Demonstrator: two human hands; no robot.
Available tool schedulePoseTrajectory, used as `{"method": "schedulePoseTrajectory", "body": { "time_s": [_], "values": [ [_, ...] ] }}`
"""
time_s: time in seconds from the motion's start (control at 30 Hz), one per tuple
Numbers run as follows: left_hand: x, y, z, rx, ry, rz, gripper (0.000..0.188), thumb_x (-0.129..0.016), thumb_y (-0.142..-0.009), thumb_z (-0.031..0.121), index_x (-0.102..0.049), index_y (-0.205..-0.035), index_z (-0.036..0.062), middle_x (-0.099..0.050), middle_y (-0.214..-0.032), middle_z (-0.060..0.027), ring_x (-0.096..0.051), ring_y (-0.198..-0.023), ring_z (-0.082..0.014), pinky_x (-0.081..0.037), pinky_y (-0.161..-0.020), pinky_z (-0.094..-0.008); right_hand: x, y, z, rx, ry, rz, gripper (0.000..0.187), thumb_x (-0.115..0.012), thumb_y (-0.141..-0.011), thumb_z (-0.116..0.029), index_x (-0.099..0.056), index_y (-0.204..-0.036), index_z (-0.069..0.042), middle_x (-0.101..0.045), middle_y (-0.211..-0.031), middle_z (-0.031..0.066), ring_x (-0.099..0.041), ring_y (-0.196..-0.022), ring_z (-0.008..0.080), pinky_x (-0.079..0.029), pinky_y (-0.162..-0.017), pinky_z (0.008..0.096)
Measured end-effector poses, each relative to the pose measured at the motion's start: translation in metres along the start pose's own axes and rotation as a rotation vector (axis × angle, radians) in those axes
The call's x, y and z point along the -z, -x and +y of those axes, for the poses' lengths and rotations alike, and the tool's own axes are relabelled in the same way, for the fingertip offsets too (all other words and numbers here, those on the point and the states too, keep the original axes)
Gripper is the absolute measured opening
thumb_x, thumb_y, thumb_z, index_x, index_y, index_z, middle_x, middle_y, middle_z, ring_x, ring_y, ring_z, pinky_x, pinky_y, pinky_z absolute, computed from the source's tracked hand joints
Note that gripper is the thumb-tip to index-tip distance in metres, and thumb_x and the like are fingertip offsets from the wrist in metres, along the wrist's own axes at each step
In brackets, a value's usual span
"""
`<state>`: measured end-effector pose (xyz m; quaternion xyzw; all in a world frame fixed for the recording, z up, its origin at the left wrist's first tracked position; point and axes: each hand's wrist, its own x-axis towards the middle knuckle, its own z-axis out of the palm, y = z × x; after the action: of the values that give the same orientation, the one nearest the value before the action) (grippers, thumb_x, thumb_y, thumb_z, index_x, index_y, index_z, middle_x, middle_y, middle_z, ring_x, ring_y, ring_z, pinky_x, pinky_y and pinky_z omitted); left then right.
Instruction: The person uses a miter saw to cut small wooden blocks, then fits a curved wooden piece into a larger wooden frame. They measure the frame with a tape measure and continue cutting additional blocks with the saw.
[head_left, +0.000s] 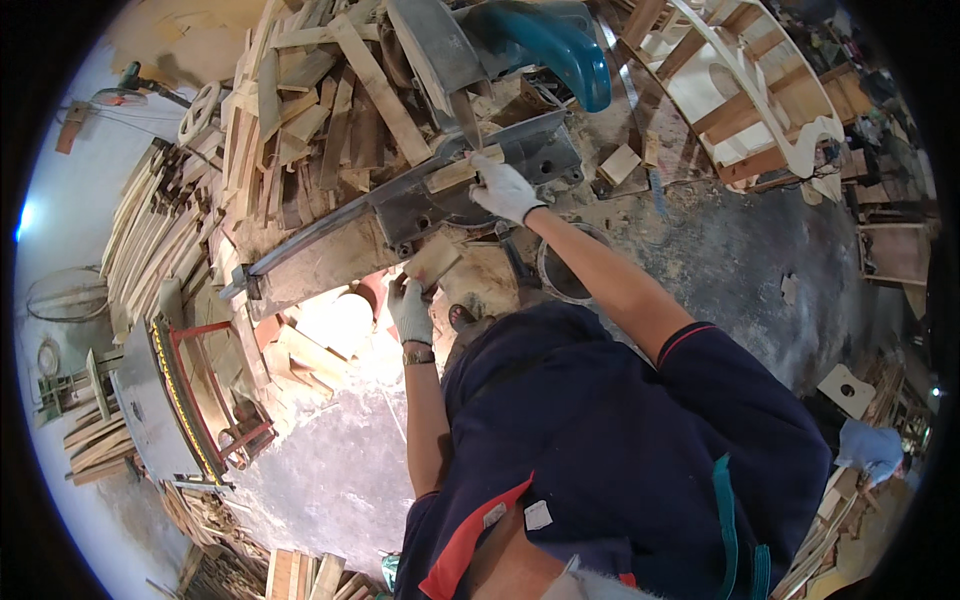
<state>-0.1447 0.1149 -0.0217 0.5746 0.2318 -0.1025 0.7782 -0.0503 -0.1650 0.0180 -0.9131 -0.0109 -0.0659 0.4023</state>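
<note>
A miter saw with a teal handle [575, 62] and grey guard [430, 50] stands at the top middle. Its blade [465, 120] reaches down near the fence. On the saw's dark metal base [400, 215] rests a short wooden block [463, 172]. My right hand [503, 190], in a white glove, grips that block's right end, with the fingers close beside the blade. Nearer to me, my gloved left hand [411, 313] holds another short wooden block [433, 260] just in front of the base. The left fingertips are partly hidden behind this block.
Wooden offcuts [340, 110] are heaped behind and left of the saw. A curved wooden frame [740, 90] stands at the far right. Loose blocks [620, 163] lie right of the base. A red-framed stand [205, 390] is at the left. Another person [868, 450] shows at the right edge.
</note>
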Motion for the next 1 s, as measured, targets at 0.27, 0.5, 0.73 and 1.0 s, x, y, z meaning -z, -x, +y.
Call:
{"method": "schedulePoseTrajectory", "body": {
  "time_s": [0.27, 0.5, 0.73, 1.0],
  "values": [
    [0.053, 0.049, -0.004, -0.052, 0.043, 0.203, 0.03, -0.072, -0.098, 0.011, -0.057, -0.122, 0.0002, -0.069, -0.106, -0.0119, -0.068, -0.079, -0.0167, -0.058, -0.069, -0.028, -0.001, -0.008, 0.001, -0.102, 0.271, -0.346, 0.033, -0.067, -0.091, -0.021, -0.061, -0.118, -0.004, -0.074, -0.09, 0.0194, -0.072, -0.086, 0.0402, -0.057, -0.073, 0.0494],
    [0.083, 0.106, -0.063, 0.034, 0.208, 0.481, 0.032, -0.075, -0.097, 0.017, -0.059, -0.12, 0.0018, -0.067, -0.112, -0.0111, -0.066, -0.093, -0.0217, -0.057, -0.079, -0.035, 0.105, 0.102, 0.084, -0.517, -0.624, -0.278, 0.035, -0.068, -0.096, -0.017, -0.061, -0.125, 0.001, -0.067, -0.079, 0.0068, -0.067, -0.061, 0.0124, -0.055, -0.054, 0.0285],
    [0.069, 0.133, -0.094, 0.108, 0.225, 0.487, 0.031, -0.077, -0.097, 0.019, -0.061, -0.118, 0.0038, -0.068, -0.114, -0.0107, -0.067, -0.096, -0.0219, -0.057, -0.08, -0.036, 0.184, 0.092, 0.163, -0.894, -0.697, 0.4, 0.03, -0.069, -0.102, -0.022, -0.06, -0.12, 0.001, -0.066, -0.081, 0.0066, -0.063, -0.058, 0.015, -0.049, -0.05, 0.0314],
    [0.024, 0.151, -0.082, 0.078, 0.173, 0.537, 0.037, -0.077, -0.097, 0.021, -0.06, -0.124, 0.0016, -0.067, -0.115, -0.0111, -0.066, -0.094, -0.0202, -0.058, -0.077, -0.034, 0.089, 0.034, 0.113, -0.245, -0.225, 0.172, 0.051, -0.081, -0.087, -0.021, -0.064, -0.133, -0.008, -0.07, -0.093, 0.0094, -0.068, -0.076, 0.0243, -0.055, -0.073, 0.0421]
  ]
}}
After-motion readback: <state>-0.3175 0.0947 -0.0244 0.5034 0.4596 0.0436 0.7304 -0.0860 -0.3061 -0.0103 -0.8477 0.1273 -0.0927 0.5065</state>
